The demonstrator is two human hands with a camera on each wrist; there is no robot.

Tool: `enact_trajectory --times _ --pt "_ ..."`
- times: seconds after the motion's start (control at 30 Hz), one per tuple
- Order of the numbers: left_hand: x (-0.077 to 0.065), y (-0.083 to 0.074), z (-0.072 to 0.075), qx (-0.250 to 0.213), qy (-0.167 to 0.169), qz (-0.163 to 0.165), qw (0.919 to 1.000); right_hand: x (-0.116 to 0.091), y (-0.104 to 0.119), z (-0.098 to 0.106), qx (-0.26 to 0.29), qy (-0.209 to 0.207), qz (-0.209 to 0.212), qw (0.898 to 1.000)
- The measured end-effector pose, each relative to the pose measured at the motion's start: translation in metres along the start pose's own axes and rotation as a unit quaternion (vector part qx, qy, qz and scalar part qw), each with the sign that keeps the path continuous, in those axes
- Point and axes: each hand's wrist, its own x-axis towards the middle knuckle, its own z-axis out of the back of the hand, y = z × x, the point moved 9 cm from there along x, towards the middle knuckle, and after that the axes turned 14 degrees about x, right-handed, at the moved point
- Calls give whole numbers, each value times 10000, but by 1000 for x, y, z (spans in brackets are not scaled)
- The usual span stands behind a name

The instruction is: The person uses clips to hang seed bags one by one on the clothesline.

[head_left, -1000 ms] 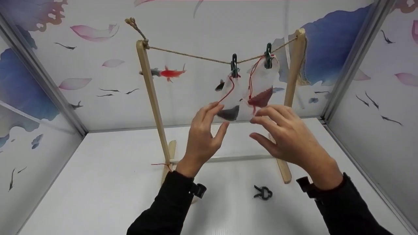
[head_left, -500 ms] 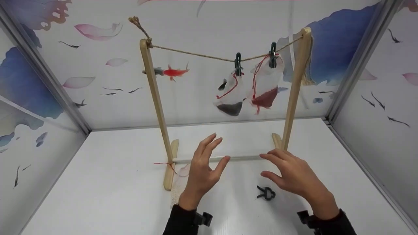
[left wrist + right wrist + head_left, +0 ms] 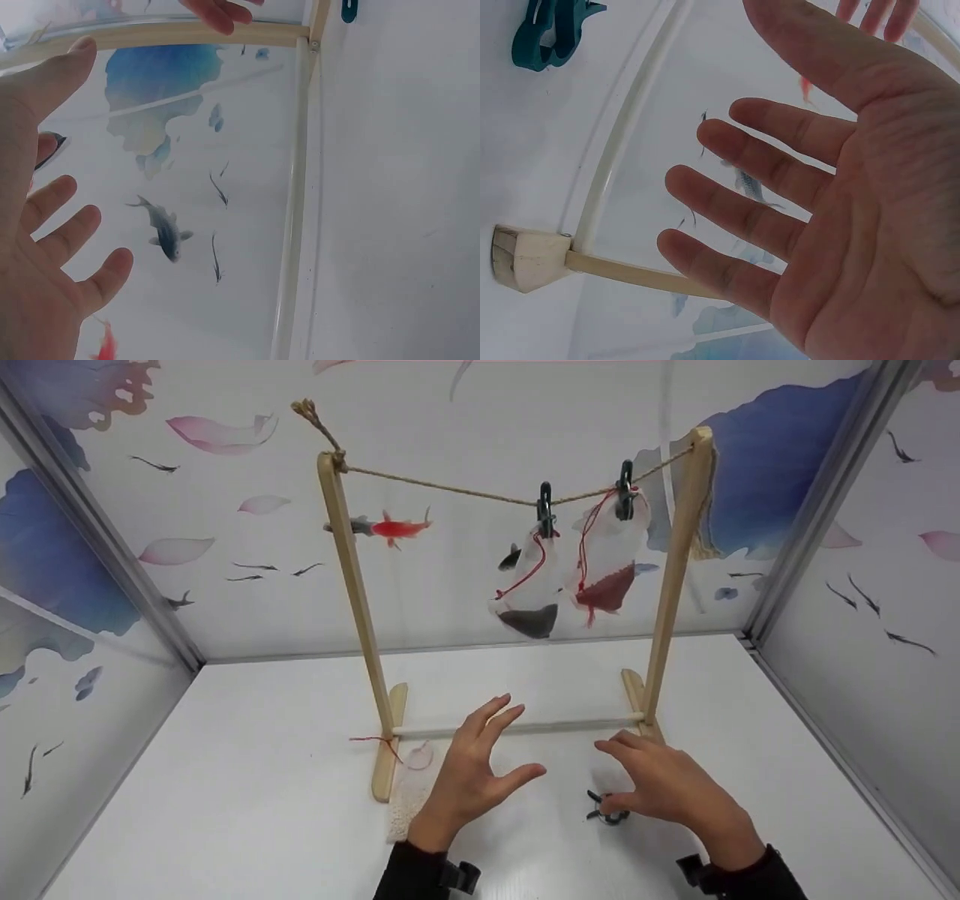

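Note:
My left hand (image 3: 472,776) hovers over the white table with fingers spread, holding nothing. My right hand (image 3: 671,787) is likewise empty, its fingers extended. In the head view its thumb covers part of a dark green spring clip (image 3: 615,816); the right wrist view shows that clip (image 3: 546,34) apart from the fingers. A mesh drawstring bag with pale contents (image 3: 409,806) lies left of my left hand, partly hidden by it. From the rope (image 3: 442,489) hang a bag with dark contents (image 3: 531,619) and a bag with reddish contents (image 3: 609,585), each under a green clip.
A wooden frame with a left post (image 3: 352,592), a right post (image 3: 675,577) and a pale crossbar (image 3: 555,727) stands on the table (image 3: 247,780). Printed white panels (image 3: 465,427) with metal edges surround it at the back and sides.
Both hands have come down from beside the hanging bags to low over the table, fingers still apart. The bags hang on the rope throughout, swaying slightly.

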Motion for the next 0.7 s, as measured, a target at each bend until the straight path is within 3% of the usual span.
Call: enact_trajectory --times 0.23,0.47,0.7 --pt "-5 0 -13 -5 542 108 9985 4 -6 -14 36 280 -90 9996" --pt "-7 -4 -23 34 836 91 9965 7 -9 -24 122 361 -90 9992" --pt "-14 -5 -37 139 1410 218 9897 6 -18 -30 172 526 -478 9973"
